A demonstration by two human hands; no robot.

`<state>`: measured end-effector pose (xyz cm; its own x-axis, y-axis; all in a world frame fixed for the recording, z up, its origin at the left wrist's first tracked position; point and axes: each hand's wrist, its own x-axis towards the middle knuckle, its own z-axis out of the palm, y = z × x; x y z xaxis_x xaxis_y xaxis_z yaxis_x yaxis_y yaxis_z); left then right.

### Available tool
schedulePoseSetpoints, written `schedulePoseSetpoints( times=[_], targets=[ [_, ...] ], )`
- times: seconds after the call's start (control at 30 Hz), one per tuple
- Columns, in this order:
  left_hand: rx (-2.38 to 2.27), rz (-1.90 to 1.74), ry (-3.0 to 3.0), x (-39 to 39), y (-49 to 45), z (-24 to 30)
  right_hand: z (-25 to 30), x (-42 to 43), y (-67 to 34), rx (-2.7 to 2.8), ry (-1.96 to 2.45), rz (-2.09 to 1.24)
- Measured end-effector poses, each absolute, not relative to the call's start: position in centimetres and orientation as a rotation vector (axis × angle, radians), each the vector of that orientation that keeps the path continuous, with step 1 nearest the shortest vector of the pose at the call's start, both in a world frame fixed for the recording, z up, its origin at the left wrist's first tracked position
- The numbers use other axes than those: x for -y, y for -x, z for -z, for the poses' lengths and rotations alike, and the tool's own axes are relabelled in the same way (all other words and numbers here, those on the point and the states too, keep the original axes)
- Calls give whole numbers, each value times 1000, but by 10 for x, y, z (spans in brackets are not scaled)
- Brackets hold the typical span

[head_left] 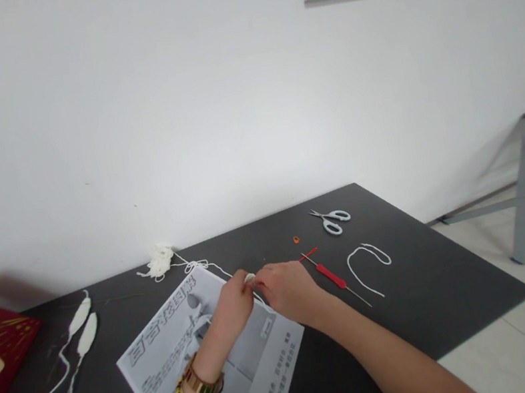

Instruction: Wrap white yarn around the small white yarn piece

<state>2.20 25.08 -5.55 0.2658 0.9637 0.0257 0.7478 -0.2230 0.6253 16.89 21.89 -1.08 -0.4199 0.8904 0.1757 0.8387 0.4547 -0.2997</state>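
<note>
White yarn piece [250, 278] — small, pale — mostly hidden.

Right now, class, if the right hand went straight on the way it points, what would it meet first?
Past the small white piece pinched between the hands, the right hand would likely meet the left hand first, though depth is hard to judge here.

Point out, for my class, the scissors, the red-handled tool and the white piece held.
Scissors [323, 215]: head view, where blades meet handles.
Red-handled tool [331, 276]: head view, middle of handle.
White piece [249, 278]: head view, its small exposed part.
</note>
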Motion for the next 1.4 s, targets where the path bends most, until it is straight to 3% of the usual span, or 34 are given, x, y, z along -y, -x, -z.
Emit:
schedulePoseSetpoints(
  times=[0.5,1.4],
  targets=[
    [-991,-976,-1192,-238,-25,35,20,-231,-177,1536,1342,-1060],
    [-621,-849,-973,-235,-19,32,31,-241,-186,1295,1176,-1562]
  ],
)
